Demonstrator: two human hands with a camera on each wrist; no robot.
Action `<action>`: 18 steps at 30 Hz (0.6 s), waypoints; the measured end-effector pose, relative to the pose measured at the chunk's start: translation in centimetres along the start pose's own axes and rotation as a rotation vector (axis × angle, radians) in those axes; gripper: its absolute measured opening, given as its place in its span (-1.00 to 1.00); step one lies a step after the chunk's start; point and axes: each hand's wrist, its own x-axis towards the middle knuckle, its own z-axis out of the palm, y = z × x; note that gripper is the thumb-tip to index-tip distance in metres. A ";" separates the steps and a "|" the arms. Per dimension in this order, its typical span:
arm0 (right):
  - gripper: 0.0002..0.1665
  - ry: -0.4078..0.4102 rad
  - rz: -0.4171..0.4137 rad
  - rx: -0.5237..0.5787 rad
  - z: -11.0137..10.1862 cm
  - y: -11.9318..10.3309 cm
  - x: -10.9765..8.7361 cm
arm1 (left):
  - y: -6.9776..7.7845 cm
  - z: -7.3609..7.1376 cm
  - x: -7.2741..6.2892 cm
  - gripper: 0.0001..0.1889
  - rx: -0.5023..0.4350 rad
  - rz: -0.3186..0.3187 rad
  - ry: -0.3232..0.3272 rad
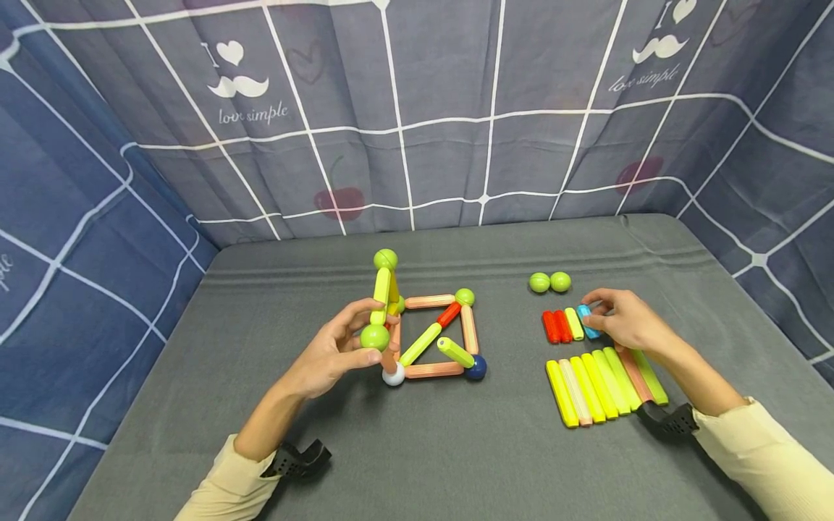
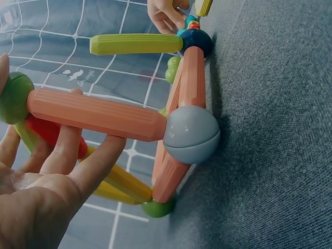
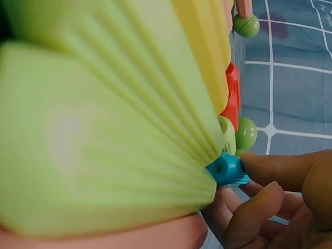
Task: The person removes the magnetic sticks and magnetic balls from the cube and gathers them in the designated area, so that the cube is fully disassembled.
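Note:
My left hand point(image 1: 322, 358) holds the upright corner of a magnetic stick-and-ball frame, thumb and fingers around its orange stick point(image 2: 98, 115) below a green ball point(image 1: 374, 338). A white ball point(image 1: 394, 374) sits at that stick's foot. The frame's square base has orange sticks point(image 1: 433, 370) and a red and lime diagonal point(image 1: 420, 344). One lime stick point(image 1: 456, 352) rises from the dark blue ball point(image 1: 476, 367). At the right, my right hand point(image 1: 625, 318) pinches a short blue stick point(image 3: 226, 170) between thumb and fingers, beside a short lime stick point(image 1: 574, 324).
Two short red sticks point(image 1: 556, 327) lie left of the short lime one. Nearer the person is a row of long yellow, lime and orange sticks point(image 1: 596, 383). Two green balls point(image 1: 549, 282) rest behind. A patterned curtain point(image 1: 430, 116) borders the grey table point(image 1: 456, 456).

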 end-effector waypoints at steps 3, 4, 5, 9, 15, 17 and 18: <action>-0.56 -0.007 0.007 0.000 -0.1 0.1 0.2 | 0.0 0.0 -0.1 -0.36 -0.012 -0.006 0.001; -0.56 -0.011 0.008 0.003 -0.1 0.1 0.2 | 0.0 0.0 -0.1 -0.38 -0.015 -0.008 0.002; -0.56 -0.016 0.007 0.003 -0.1 0.1 0.3 | 0.0 0.0 -0.1 -0.38 -0.019 -0.009 0.003; -0.54 -0.033 0.005 0.012 -0.2 0.3 0.3 | 0.0 -0.1 -0.1 -0.41 -0.021 -0.009 0.003; -0.55 0.029 -0.039 -0.053 -0.1 0.0 -0.1 | 0.0 0.0 -0.1 -0.39 -0.016 -0.011 0.004; -0.56 0.081 -0.068 -0.100 0.2 -0.6 -0.3 | 0.0 0.0 -0.1 -0.36 -0.012 -0.003 0.001; -0.57 0.108 -0.087 -0.120 0.4 -1.0 -0.4 | 0.0 0.0 -0.1 -0.35 -0.009 -0.002 0.003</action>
